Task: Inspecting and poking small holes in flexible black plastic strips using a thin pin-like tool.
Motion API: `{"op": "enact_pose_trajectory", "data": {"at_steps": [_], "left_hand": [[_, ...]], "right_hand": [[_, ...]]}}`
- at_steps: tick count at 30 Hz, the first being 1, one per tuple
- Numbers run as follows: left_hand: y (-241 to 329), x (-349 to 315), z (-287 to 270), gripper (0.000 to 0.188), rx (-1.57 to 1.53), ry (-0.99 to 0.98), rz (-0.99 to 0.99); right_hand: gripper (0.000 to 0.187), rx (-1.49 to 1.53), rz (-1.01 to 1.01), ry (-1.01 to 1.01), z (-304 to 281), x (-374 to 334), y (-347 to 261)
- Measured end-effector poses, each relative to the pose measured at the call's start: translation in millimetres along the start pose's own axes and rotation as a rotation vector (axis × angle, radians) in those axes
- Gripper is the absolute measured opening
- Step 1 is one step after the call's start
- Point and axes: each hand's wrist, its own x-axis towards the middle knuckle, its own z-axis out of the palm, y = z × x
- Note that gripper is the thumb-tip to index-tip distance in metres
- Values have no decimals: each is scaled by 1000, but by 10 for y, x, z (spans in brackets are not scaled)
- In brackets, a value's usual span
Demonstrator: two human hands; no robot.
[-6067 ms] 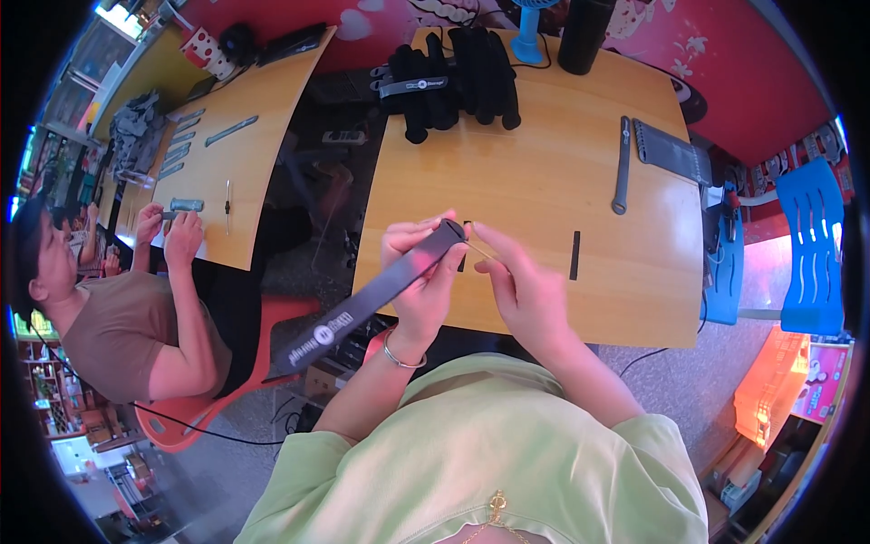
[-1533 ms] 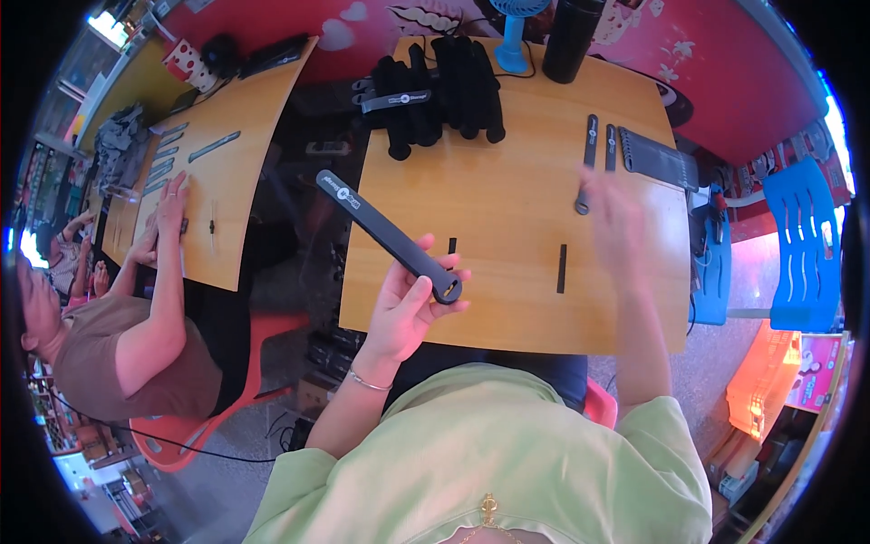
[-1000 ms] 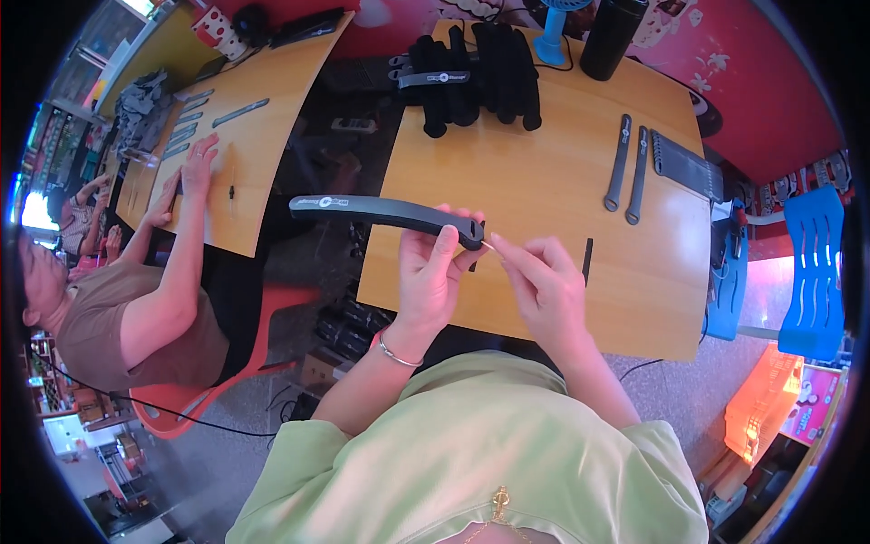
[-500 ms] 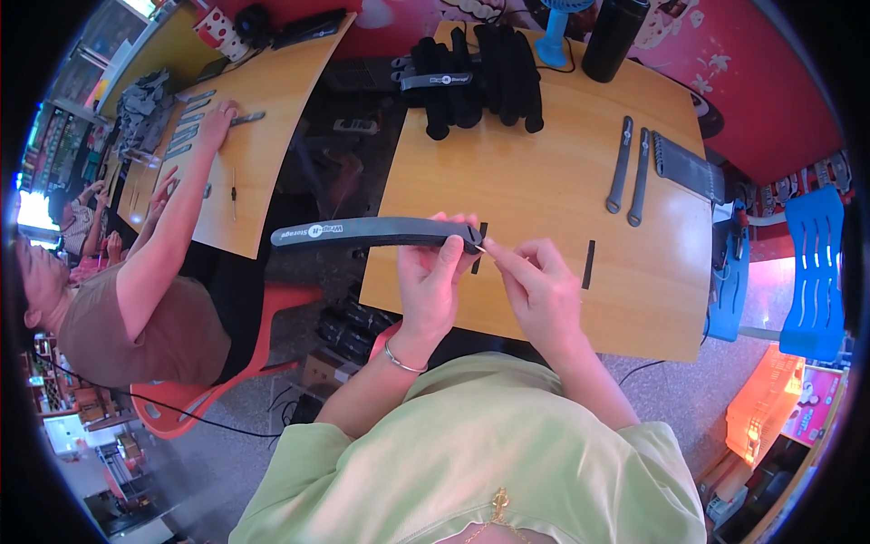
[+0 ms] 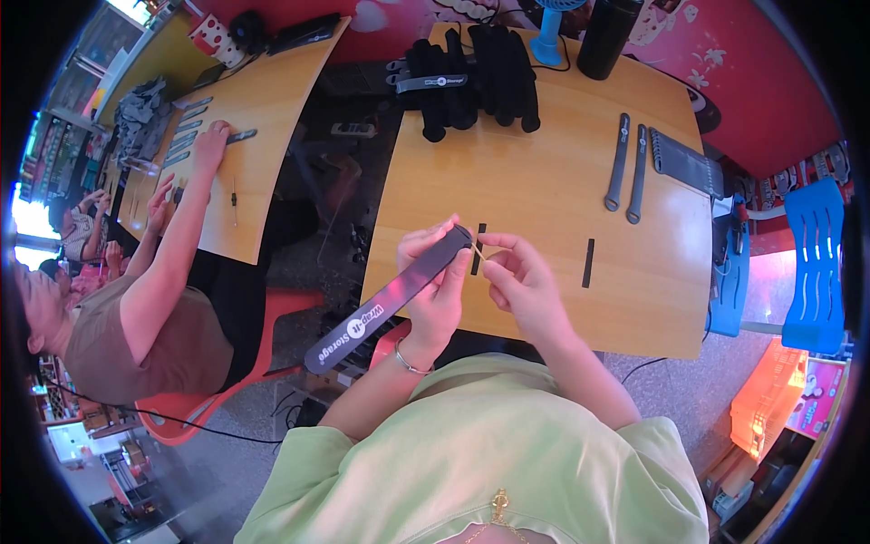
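Note:
My left hand (image 5: 435, 304) is closed around one end of a dark strap (image 5: 385, 304) with white lettering. The strap's free end slants down to the left over my wrist. Close by on the right, my right hand (image 5: 526, 288) pinches a thin yellowish strand (image 5: 480, 252) at the strap's upper end. Whether the strand passes through the strap is too small to tell. Beneath my hands is the wooden table (image 5: 544, 199), with a short black strip (image 5: 589, 263) to the right and another black strip (image 5: 482, 238) partly behind my fingers.
Two grey straps (image 5: 618, 163) lie beside a dark grey flat bundle (image 5: 684, 165). Bundled black straps (image 5: 444, 104), a blue fan (image 5: 546, 45) and a black bottle (image 5: 611, 41) stand at the back. Left, a co-worker (image 5: 136, 344) handles straps at another table (image 5: 258, 172).
The strap has swung from level to slanting down left, its lettered face turned toward me. My right hand has shifted slightly down and left. The co-worker's hand has lowered.

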Motion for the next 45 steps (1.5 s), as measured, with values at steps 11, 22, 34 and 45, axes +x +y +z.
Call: {"op": "enact_pose_trajectory", "data": {"at_steps": [11,22,34,45], "left_hand": [[-44,34,-53,29,-44,-79,36],[-66,322,-248,35,-490,-84,-758],[45,229,-158,54,-276,-174,-586],[201,218,-275,31,-202,-298,-618]], "right_hand": [[29,364,64,6,110,180,53],[13,-420,-426,150,68,299,114],[13,-660,-659,203,-24,279,29],[15,-980,-898,145,-60,216,-172]]}}
